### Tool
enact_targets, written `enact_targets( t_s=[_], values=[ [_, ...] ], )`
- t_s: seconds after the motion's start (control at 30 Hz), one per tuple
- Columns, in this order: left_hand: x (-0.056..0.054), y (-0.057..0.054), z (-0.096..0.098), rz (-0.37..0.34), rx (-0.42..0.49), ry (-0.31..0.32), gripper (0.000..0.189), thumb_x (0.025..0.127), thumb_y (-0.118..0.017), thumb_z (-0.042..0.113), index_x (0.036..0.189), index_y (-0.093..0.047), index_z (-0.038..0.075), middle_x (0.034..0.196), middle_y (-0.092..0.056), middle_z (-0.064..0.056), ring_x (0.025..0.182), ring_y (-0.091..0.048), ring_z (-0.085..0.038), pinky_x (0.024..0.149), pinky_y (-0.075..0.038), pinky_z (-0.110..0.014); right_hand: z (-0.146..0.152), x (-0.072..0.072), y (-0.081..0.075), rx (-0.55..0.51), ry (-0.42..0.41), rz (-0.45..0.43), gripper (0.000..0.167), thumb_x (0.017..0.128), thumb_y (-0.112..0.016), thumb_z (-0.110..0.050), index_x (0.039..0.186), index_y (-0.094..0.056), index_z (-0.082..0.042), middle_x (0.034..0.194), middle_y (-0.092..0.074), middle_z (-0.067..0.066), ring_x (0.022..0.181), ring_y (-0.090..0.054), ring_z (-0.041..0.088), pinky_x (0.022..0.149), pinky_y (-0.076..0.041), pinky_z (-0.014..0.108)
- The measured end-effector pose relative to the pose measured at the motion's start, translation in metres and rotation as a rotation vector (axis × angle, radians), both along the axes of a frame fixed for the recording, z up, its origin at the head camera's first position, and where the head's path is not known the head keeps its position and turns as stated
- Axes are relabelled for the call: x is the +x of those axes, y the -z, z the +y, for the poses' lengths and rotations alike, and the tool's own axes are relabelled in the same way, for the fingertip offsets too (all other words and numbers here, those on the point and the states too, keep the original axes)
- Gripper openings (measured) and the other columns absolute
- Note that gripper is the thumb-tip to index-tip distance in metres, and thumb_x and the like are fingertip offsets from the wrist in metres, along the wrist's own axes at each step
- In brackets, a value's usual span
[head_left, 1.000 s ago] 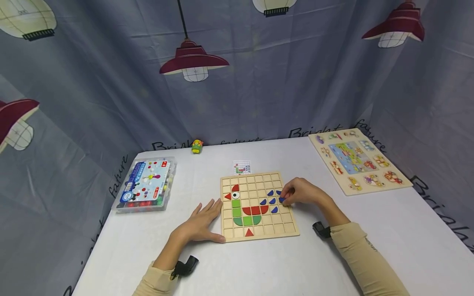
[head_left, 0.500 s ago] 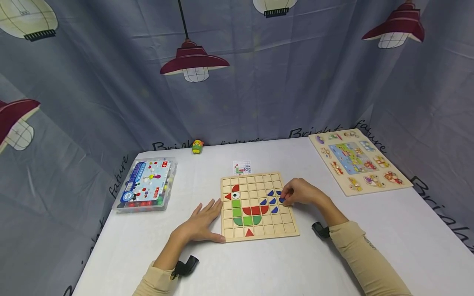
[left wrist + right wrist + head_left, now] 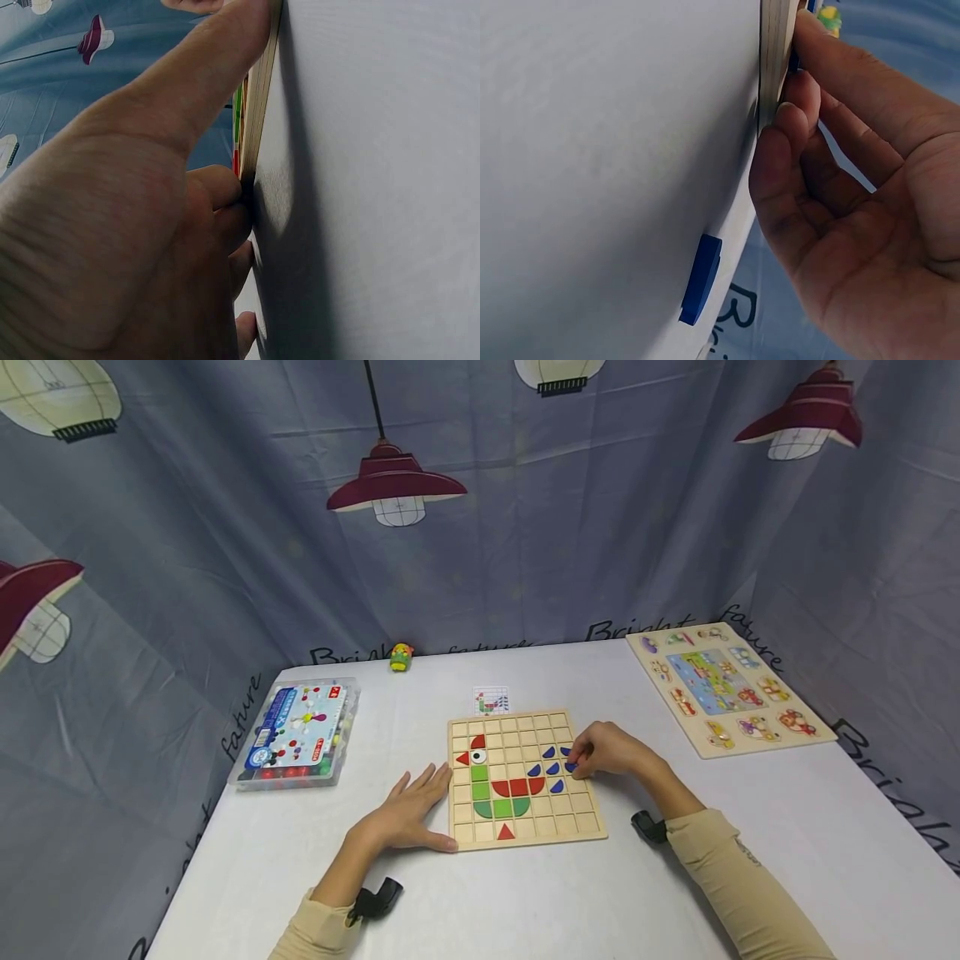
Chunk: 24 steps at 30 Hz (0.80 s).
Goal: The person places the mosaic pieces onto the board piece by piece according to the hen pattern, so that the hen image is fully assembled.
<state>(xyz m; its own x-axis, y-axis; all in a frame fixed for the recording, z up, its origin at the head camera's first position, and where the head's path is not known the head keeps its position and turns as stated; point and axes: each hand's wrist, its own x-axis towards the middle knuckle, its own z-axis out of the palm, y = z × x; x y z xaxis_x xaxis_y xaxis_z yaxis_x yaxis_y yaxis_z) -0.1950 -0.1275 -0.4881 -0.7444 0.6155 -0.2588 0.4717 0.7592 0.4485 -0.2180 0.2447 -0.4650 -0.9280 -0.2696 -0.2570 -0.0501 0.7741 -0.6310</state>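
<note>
A wooden grid board [image 3: 534, 735] lies on the table with red, green and blue pieces set out like a bird. My left hand [image 3: 408, 810] rests at the board's left edge, fingers spread; its thumb touches the near left corner. At the right edge, my right hand [image 3: 613, 749] pinches a blue half-round piece [image 3: 572, 767] between thumb and fingertips, low over a square. Several similar blue pieces [image 3: 557, 786] sit in squares close by. The right wrist view shows another blue piece [image 3: 702, 280] on the table past the board, hidden from the head view by my hand.
Just beyond the board lies a small picture card [image 3: 491, 700]. A clear plastic case [image 3: 296, 735] is at the left, a wooden picture puzzle [image 3: 731, 693] at the back right. A small green and yellow toy [image 3: 401, 657] stands near the far edge.
</note>
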Motion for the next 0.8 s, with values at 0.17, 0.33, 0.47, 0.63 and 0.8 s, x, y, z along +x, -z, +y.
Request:
enact_targets(
  t_s=[0.17,0.33,0.47,0.63,0.8],
  values=[
    [0.0,-0.001,0.001,-0.001,0.006,0.001,0.116,0.071,-0.076,0.063,0.156,-0.019,0.009,0.165,-0.015,-0.004,0.154,-0.007,-0.025,0.124,-0.002,-0.054,0.001,0.001,-0.001,0.008,0.018,0.001,0.015,0.069,-0.084,-0.007,0.08,-0.075,-0.007,0.069,-0.066,0.0,0.062,-0.055,0.011,0.056,-0.046,0.022],
    [0.0,-0.002,0.002,0.002,0.002,0.002,0.116,0.071,-0.076,0.063,0.156,-0.018,0.01,0.165,-0.015,-0.004,0.154,-0.007,-0.025,0.124,-0.002,-0.053,0.001,0.002,-0.003,0.006,0.019,0.0,0.015,0.07,-0.084,-0.007,0.082,-0.075,-0.007,0.069,-0.066,0.0,0.063,-0.055,0.011,0.057,-0.047,0.023],
    [0.0,-0.002,0.002,-0.001,0.008,0.0,0.116,0.071,-0.076,0.062,0.156,-0.019,0.009,0.164,-0.016,-0.004,0.154,-0.008,-0.025,0.124,-0.002,-0.053,0.007,0.003,-0.008,-0.006,0.036,-0.001,0.014,0.072,-0.083,-0.009,0.084,-0.075,-0.007,0.072,-0.067,0.0,0.065,-0.056,0.012,0.059,-0.048,0.024],
    [0.0,-0.003,0.002,-0.008,0.012,-0.008,0.116,0.07,-0.077,0.061,0.156,-0.019,0.009,0.164,-0.017,-0.005,0.154,-0.008,-0.025,0.124,-0.003,-0.054,0.019,0.004,-0.015,-0.017,0.078,0.031,0.013,0.076,-0.08,-0.011,0.086,-0.074,-0.007,0.071,-0.067,0.0,0.063,-0.055,0.013,0.056,-0.047,0.027],
    [0.001,-0.003,0.002,-0.007,0.012,-0.005,0.116,0.071,-0.077,0.061,0.156,-0.019,0.009,0.164,-0.017,-0.005,0.154,-0.009,-0.026,0.124,-0.003,-0.054,0.03,0.007,-0.017,-0.008,0.113,0.034,0.013,0.076,-0.08,-0.014,0.084,-0.072,-0.007,0.07,-0.066,0.001,0.062,-0.055,0.013,0.056,-0.046,0.026]
  ],
)
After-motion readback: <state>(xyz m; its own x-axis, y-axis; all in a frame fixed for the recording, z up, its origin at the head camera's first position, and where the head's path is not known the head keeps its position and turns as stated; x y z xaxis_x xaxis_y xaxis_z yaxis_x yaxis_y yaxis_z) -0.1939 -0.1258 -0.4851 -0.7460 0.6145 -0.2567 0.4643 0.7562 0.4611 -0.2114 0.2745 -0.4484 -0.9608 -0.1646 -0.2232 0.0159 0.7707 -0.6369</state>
